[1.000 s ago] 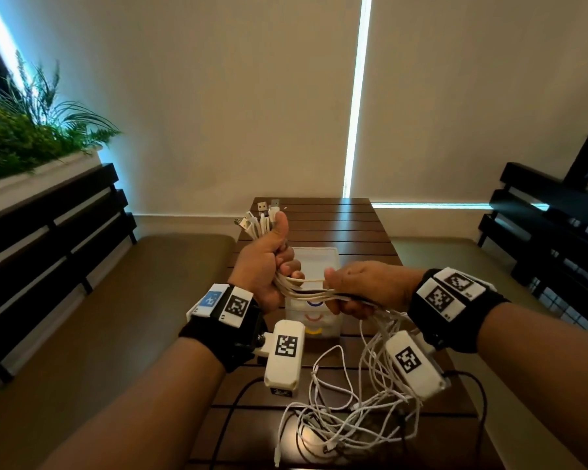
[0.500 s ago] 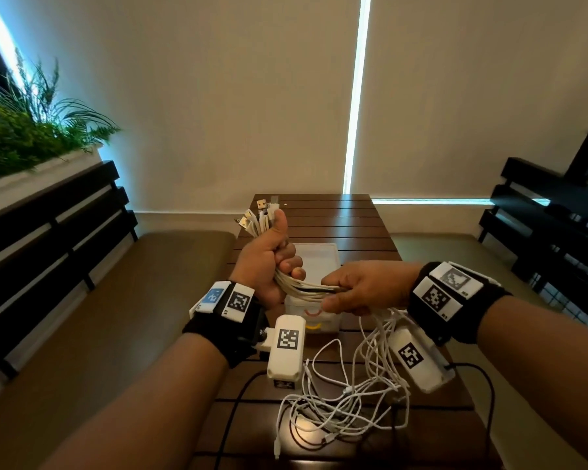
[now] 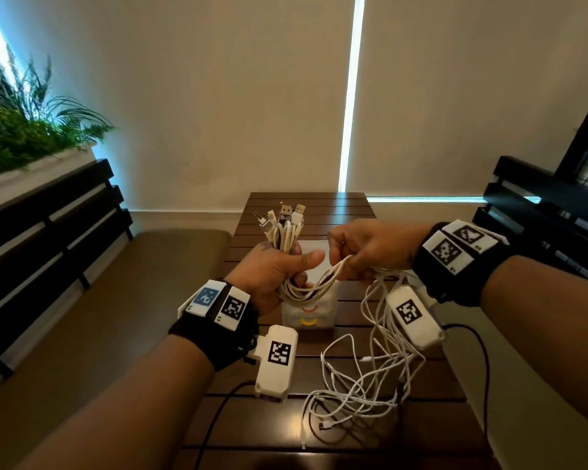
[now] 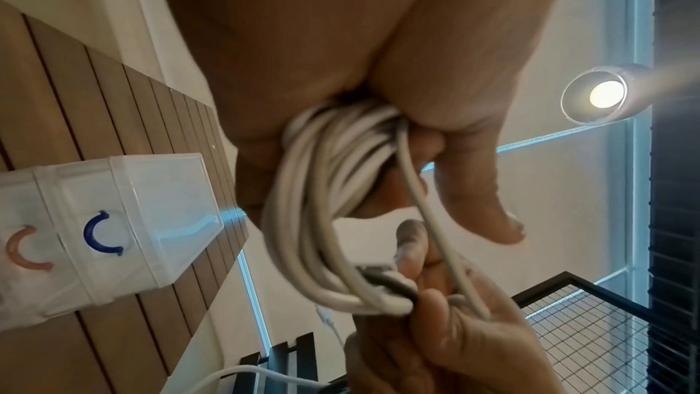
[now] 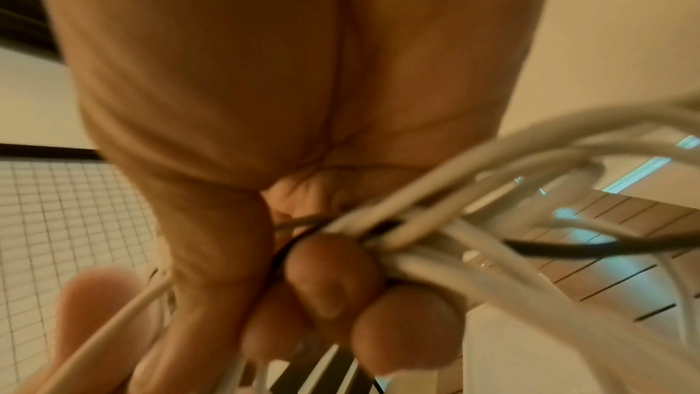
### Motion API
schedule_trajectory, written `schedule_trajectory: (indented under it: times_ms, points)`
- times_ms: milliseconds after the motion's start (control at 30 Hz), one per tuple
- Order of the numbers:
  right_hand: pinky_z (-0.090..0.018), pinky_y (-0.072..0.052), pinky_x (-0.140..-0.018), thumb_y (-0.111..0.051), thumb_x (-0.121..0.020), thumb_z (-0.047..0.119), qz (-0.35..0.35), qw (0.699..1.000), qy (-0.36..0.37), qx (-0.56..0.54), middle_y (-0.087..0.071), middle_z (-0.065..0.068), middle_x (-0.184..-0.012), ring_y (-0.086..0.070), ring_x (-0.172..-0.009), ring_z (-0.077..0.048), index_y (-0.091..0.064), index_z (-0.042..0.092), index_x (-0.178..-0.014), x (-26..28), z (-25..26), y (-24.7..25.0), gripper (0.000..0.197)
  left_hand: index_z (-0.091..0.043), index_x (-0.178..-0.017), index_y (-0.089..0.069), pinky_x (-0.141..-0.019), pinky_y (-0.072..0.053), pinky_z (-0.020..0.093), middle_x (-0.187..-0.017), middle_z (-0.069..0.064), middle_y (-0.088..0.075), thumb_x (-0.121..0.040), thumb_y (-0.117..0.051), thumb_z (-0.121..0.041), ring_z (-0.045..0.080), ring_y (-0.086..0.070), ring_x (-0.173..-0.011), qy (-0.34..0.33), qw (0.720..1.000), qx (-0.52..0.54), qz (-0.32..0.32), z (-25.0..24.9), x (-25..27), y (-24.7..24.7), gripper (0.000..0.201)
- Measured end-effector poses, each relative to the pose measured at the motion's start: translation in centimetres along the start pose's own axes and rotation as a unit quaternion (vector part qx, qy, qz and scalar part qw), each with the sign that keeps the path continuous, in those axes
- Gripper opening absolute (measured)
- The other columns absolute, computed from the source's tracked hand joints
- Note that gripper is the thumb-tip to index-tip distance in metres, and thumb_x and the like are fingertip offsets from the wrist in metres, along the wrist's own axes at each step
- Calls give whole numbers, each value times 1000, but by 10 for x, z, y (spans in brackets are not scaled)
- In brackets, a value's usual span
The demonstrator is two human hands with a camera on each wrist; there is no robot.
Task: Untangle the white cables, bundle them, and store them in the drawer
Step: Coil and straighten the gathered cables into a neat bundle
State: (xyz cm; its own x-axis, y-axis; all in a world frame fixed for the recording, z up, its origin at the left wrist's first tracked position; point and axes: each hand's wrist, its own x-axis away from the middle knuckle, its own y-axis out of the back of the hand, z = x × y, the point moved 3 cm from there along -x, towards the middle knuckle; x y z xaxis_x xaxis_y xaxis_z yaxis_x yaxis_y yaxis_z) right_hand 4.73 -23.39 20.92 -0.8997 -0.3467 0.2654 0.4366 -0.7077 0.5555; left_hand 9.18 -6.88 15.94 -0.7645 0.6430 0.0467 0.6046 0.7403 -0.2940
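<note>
**A:** What lies nearest?

**B:** A loose tangle of white cables [image 3: 357,398] sprawls on the near part of the dark slatted desk [image 3: 319,205], its strands rising towards the right hand [image 3: 370,249].

**A:** And that hand's grip?

**B:** Fingers curled round a gathered run of the white strands; in the right wrist view a thin black cable [image 5: 560,247] passes through the same fist. The tangle hangs below it.

**A:** The left hand?

**B:** The left hand [image 3: 272,273] is closed round a folded bundle [image 3: 286,239] of cable, thumb lying across the front. The bundle's long axis stands roughly upright: the USB plugs [image 3: 287,210] point up and slightly away, the bottom loops sag below the fist and run across to the right hand. Both hands are held above the desk.

**A:** Any container?

**B:** Just beyond and below the hands a small translucent drawer unit [image 3: 309,313] stands on the desk, with curved handles: blue on top in the left wrist view, then orange, then yellow. Its drawers look closed; I cannot tell what is inside.

**A:** Farther off?

**B:** Padded benches [image 3: 116,300] at the sides, plants [image 3: 24,130] at the left.
</note>
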Motion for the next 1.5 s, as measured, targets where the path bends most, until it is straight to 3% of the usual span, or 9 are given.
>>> schedule_trajectory:
  times_ms: [200,433,600,667,800,1067,1200,1333,1500]
  points:
    - [-31,-46,-55,-78,-70,36,10,999,8,-35,-64,-9,-74,-52,-61,-25,-55,14,-91,1,2,-1,38,-17,-65,-46,-49,-48,28,-52,0,-45,-64,-77,-8,13,-49,-44,9,1000,1,-17,-6,3,8,32]
    - [-31,-46,-56,-74,-78,13,-29,999,29,19,-67,-11,-72,-56,-59,-22,-56,12,-78,0,9,-8,18,-14,-64,-46,-49,-52,30,-58,5,-46,-67,-76,-14,15,-53,-47,15,999,12,-49,-5,5,5,31]
    - [-48,-55,-73,-79,-75,13,-55,991,35,117,-70,-10,-79,-64,-71,-23,-60,11,-81,-2,19,-11,20,-9,-76,-53,-79,-53,62,-78,17,-56,-67,-82,-20,31,-66,-74,47,999,-14,-18,3,7,-5,32]
    - [-47,-56,-76,-81,-73,15,-69,986,37,150,-70,-10,-83,-66,-73,-21,-61,11,-85,0,25,-11,24,-3,-93,-58,-79,-51,65,-94,26,-59,-66,-83,-20,37,-67,-84,51,999,-4,-3,2,11,-12,41]
    - [-37,-56,-77,-82,-71,15,-77,975,48,202,-71,-6,-86,-69,-81,-19,-58,10,-89,7,37,-12,30,8,-118,-56,-76,-55,58,-100,27,-62,-71,-77,-21,38,-67,-85,53,999,-5,0,3,15,-20,59]
    - [-24,-49,-59,-78,-76,15,-93,946,39,307,-62,-4,-80,-57,-65,-14,-55,7,-97,11,44,-10,32,0,-91,-63,-67,-55,41,-75,16,-65,-52,-93,-21,29,-66,-70,77,992,-50,83,14,19,-32,54]
    - [-34,-53,-70,-82,-72,18,-67,946,43,314,-65,-2,-87,-62,-77,-19,-53,13,-95,12,43,-9,37,-5,-85,-65,-57,-53,32,-67,7,-68,-68,-74,11,20,-67,-58,49,992,-109,45,11,20,-33,25]
    - [-39,-57,-72,-79,-76,16,-68,950,38,302,-66,-2,-85,-67,-78,-21,-51,10,-98,15,38,-5,36,-6,-80,-65,-59,-50,33,-61,5,-64,-68,-69,14,19,-63,-54,35,992,-125,-1,17,15,-31,24]
    - [-14,-45,-55,-83,-70,16,-112,942,71,309,-58,6,-69,-56,-59,-4,-49,17,-79,13,37,-4,35,-7,-84,-63,-62,-50,36,-61,6,-61,-62,-72,9,24,-60,-59,39,992,-116,-18,26,9,-27,28]
